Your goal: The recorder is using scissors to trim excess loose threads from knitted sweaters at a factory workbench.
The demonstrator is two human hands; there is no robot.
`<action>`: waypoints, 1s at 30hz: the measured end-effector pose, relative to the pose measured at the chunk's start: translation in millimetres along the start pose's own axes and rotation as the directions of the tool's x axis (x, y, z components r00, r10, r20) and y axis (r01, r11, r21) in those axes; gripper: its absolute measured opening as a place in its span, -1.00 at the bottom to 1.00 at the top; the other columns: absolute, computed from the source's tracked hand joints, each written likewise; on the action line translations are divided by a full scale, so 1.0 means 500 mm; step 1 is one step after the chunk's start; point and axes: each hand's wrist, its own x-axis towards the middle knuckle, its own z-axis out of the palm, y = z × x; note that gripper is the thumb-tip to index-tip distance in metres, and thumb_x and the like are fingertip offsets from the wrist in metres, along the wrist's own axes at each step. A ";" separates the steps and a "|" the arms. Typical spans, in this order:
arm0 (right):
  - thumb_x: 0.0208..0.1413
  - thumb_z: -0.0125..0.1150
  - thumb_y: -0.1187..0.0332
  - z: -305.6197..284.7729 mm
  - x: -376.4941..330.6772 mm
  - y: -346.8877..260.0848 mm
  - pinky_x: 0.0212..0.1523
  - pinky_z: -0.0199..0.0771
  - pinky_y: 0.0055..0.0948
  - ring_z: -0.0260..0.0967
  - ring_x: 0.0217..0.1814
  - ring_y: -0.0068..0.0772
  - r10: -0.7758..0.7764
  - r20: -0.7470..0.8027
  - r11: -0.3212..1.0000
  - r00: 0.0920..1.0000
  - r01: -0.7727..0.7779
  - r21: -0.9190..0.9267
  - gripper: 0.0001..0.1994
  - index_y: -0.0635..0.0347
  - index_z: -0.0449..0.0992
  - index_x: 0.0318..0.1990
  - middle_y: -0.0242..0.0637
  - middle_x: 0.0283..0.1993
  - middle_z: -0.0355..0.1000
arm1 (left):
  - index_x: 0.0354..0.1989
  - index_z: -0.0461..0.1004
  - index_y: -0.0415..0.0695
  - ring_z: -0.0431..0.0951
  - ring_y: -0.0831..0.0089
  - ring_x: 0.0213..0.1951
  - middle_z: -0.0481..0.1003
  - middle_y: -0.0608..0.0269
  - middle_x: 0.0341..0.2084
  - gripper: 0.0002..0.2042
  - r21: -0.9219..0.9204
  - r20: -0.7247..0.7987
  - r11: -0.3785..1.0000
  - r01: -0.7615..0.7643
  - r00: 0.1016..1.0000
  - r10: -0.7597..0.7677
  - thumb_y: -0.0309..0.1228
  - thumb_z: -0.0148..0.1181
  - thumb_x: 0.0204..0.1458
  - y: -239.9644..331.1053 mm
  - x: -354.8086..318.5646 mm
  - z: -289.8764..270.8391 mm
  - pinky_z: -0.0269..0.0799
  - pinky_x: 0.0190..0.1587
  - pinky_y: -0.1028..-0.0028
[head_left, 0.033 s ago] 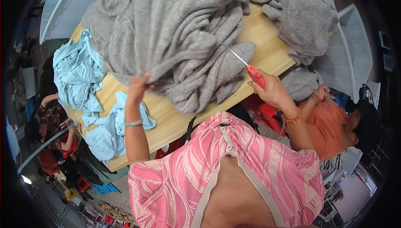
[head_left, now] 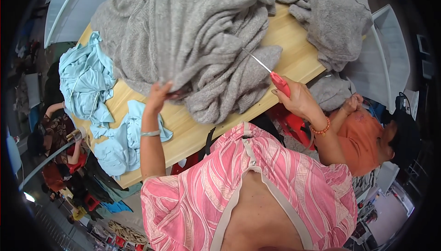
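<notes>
From the head view, the left hand (head_left: 158, 97) pinches the near edge of the grey sweater (head_left: 193, 35) heaped on the wooden table (head_left: 298, 53), its grip closed on the fabric. The right hand (head_left: 296, 99), off the table's near edge, has its grip closed round the red handle of the scissors (head_left: 271, 72), blades aimed at the knit. This looks like trimming; next the blade tip must meet the held edge precisely. Pale blue clothes (head_left: 87, 81) lie at the left edge. No containers show.
</notes>
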 end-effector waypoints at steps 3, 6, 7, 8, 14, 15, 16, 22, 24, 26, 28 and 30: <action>0.08 0.13 0.23 0.011 0.005 -0.007 -0.25 0.39 -0.03 0.39 -0.28 0.22 -0.107 -0.033 0.991 0.994 0.104 -0.081 -0.66 0.18 0.37 -0.04 0.11 -0.40 0.44 | -0.04 0.38 -0.30 0.57 0.33 -0.30 0.50 0.14 -0.22 -0.62 0.001 0.097 1.000 0.004 0.995 -0.004 -0.28 0.18 0.06 -0.015 0.030 0.070 0.54 -0.30 0.41; 0.08 0.13 0.22 0.002 -0.001 -0.028 -0.24 0.40 -0.03 0.40 -0.29 0.21 -0.121 0.001 0.981 0.993 0.120 -0.151 -0.68 0.17 0.38 -0.06 0.10 -0.40 0.45 | -0.03 0.36 -0.33 0.56 0.34 -0.31 0.49 0.14 -0.22 -0.62 0.004 0.179 0.999 -0.050 0.983 0.049 -0.32 0.16 0.06 0.006 0.064 0.125 0.55 -0.30 0.42; 0.07 0.13 0.21 0.005 -0.001 -0.028 -0.24 0.40 -0.03 0.41 -0.30 0.20 -0.125 0.023 0.975 0.992 0.127 -0.181 -0.68 0.17 0.38 -0.06 0.10 -0.40 0.45 | -0.03 0.35 -0.33 0.56 0.35 -0.32 0.49 0.14 -0.23 -0.63 0.023 0.192 0.997 -0.077 0.979 0.072 -0.34 0.14 0.06 0.022 0.073 0.141 0.55 -0.31 0.43; 0.07 0.12 0.21 0.007 -0.001 -0.030 -0.24 0.41 -0.03 0.41 -0.30 0.19 -0.128 0.043 0.968 0.991 0.134 -0.211 -0.68 0.16 0.38 -0.07 0.10 -0.40 0.44 | -0.11 0.39 -0.33 0.53 0.41 -0.39 0.50 0.19 -0.30 -0.69 0.078 0.193 0.994 -0.082 0.979 0.066 -0.37 0.12 0.05 0.039 0.076 0.161 0.52 -0.37 0.47; 0.07 0.12 0.21 0.008 -0.015 -0.034 -0.23 0.41 -0.04 0.43 -0.28 0.14 -0.118 0.128 0.970 0.985 0.142 -0.197 -0.70 0.14 0.40 -0.09 0.03 -0.38 0.46 | -0.28 0.44 -0.31 0.47 0.52 -0.49 0.48 0.30 -0.48 -0.81 0.228 0.104 0.965 -0.127 0.989 0.106 -0.42 0.10 0.02 0.057 0.111 0.154 0.44 -0.51 0.52; 0.07 0.12 0.21 0.008 -0.015 -0.029 -0.23 0.41 -0.05 0.43 -0.27 0.13 -0.114 0.168 0.973 0.979 0.145 -0.182 -0.71 0.14 0.40 -0.10 0.02 -0.38 0.47 | -0.30 0.43 -0.30 0.46 0.52 -0.50 0.48 0.29 -0.48 -0.83 0.201 0.105 0.975 -0.099 0.991 0.079 -0.44 0.09 0.01 0.070 0.104 0.150 0.44 -0.51 0.52; 0.06 0.12 0.22 0.010 -0.013 -0.032 -0.23 0.41 -0.05 0.43 -0.27 0.12 -0.114 0.189 0.971 0.975 0.149 -0.185 -0.73 0.14 0.40 -0.13 0.03 -0.39 0.47 | -0.33 0.41 -0.30 0.49 0.48 -0.48 0.47 0.27 -0.46 -0.87 0.167 0.129 0.984 -0.068 0.990 0.047 -0.49 0.11 0.00 0.056 0.114 0.124 0.46 -0.50 0.52; 0.06 0.12 0.20 0.041 0.013 -0.021 -0.25 0.40 -0.05 0.44 -0.31 0.11 -0.177 0.256 0.958 0.950 0.226 -0.177 -0.69 0.11 0.41 -0.07 0.02 -0.42 0.47 | -0.26 0.41 -0.31 0.53 0.39 -0.42 0.49 0.22 -0.39 -0.84 -0.026 0.153 0.999 0.019 0.988 -0.015 -0.52 0.14 0.00 0.075 0.085 0.145 0.52 -0.44 0.43; 0.05 0.11 0.22 0.046 0.018 -0.038 -0.25 0.41 -0.06 0.45 -0.30 0.09 -0.207 0.300 0.946 0.931 0.269 -0.182 -0.72 0.13 0.42 -0.12 0.01 -0.41 0.47 | -0.26 0.47 -0.27 0.52 0.45 -0.42 0.51 0.23 -0.39 -0.83 0.126 0.087 0.983 -0.136 0.988 0.126 -0.47 0.18 -0.01 0.098 0.061 0.128 0.48 -0.38 0.47; 0.02 0.11 0.25 0.039 0.022 -0.037 -0.27 0.41 -0.08 0.46 -0.30 0.06 -0.210 0.357 0.939 0.910 0.290 -0.187 -0.76 0.15 0.45 -0.20 -0.03 -0.42 0.48 | -0.25 0.50 -0.27 0.50 0.49 -0.39 0.51 0.25 -0.37 -0.79 0.185 0.005 0.931 -0.314 0.948 0.318 -0.41 0.21 -0.02 0.192 0.016 0.138 0.42 -0.29 0.53; 0.02 0.11 0.26 0.046 0.050 -0.046 -0.27 0.41 -0.08 0.45 -0.30 0.06 -0.233 0.378 0.927 0.896 0.322 -0.194 -0.77 0.15 0.45 -0.21 -0.04 -0.43 0.48 | -0.08 0.45 -0.32 0.48 0.46 -0.22 0.51 0.20 -0.24 -0.65 0.591 -0.112 0.655 -0.470 0.756 0.644 -0.39 0.22 -0.02 0.269 -0.050 0.130 0.39 -0.15 0.49; 0.01 0.11 0.26 0.036 0.077 -0.085 -0.28 0.42 -0.09 0.45 -0.30 0.05 -0.335 0.383 0.897 0.861 0.416 -0.151 -0.77 0.15 0.46 -0.22 -0.05 -0.43 0.48 | -0.04 0.46 -0.21 0.47 0.13 -0.06 0.51 0.05 -0.15 -0.68 0.231 -0.173 0.652 -0.722 0.629 0.758 -0.51 0.18 -0.02 0.313 -0.132 0.113 0.42 -0.04 0.26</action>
